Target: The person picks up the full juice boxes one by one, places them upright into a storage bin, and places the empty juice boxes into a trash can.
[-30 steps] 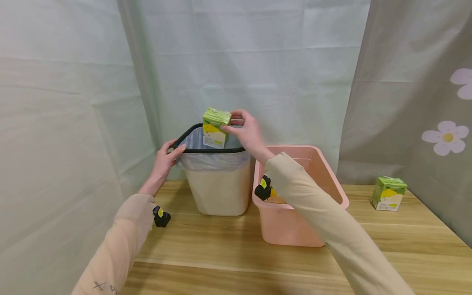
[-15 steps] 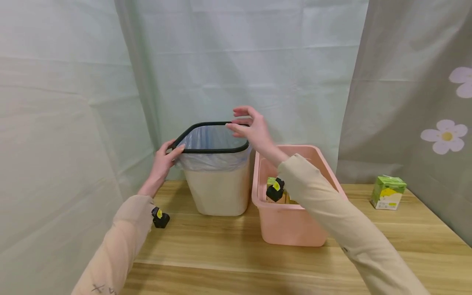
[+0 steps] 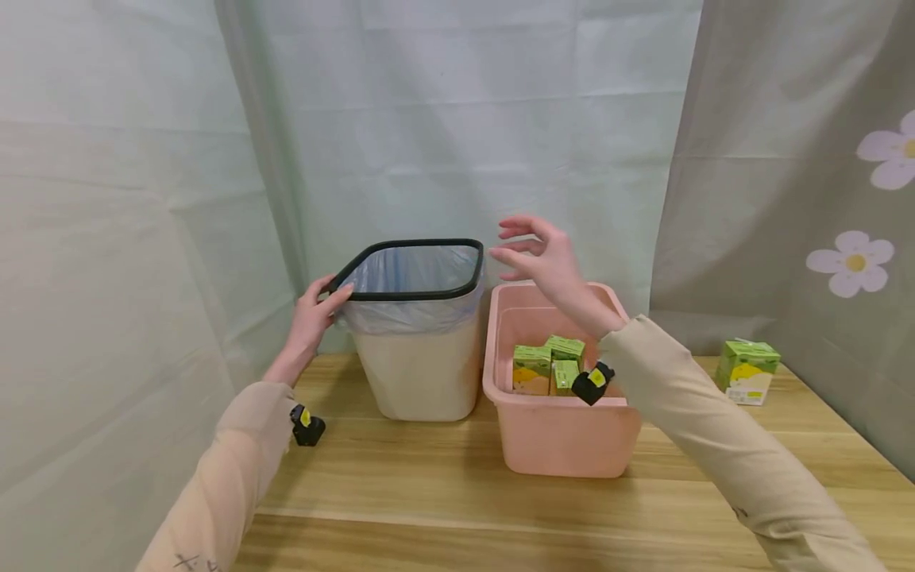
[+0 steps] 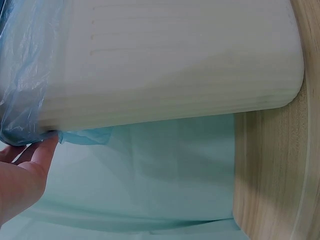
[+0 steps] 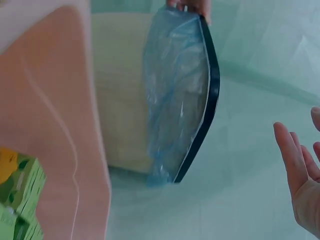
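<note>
My left hand [image 3: 312,318] grips the left side of the black rim of a cream trash bin [image 3: 422,373], thumb over the rim. A translucent bluish bag [image 3: 415,314] lines the bin and folds down outside it. In the left wrist view, the fingers [image 4: 42,155] meet the bag at the rim. With nothing in it, my right hand [image 3: 546,258] hovers above the back of a pink tub [image 3: 572,437], right of the bin, fingers loosely bent and apart. Several green-and-yellow drink cartons [image 3: 531,369] stand inside the tub. The bin's bottom is hidden from view.
One more green carton [image 3: 747,372] stands on the wooden table [image 3: 400,492] at the far right, partly behind my right sleeve. Pale curtains [image 3: 457,119] hang close behind and to the left; a grey flowered cloth [image 3: 758,199] hangs at the right.
The right hand let go of a green carton over the bin; the carton is now out of sight. That hand then moved right, over the pink tub. The left hand stays on the rim.
</note>
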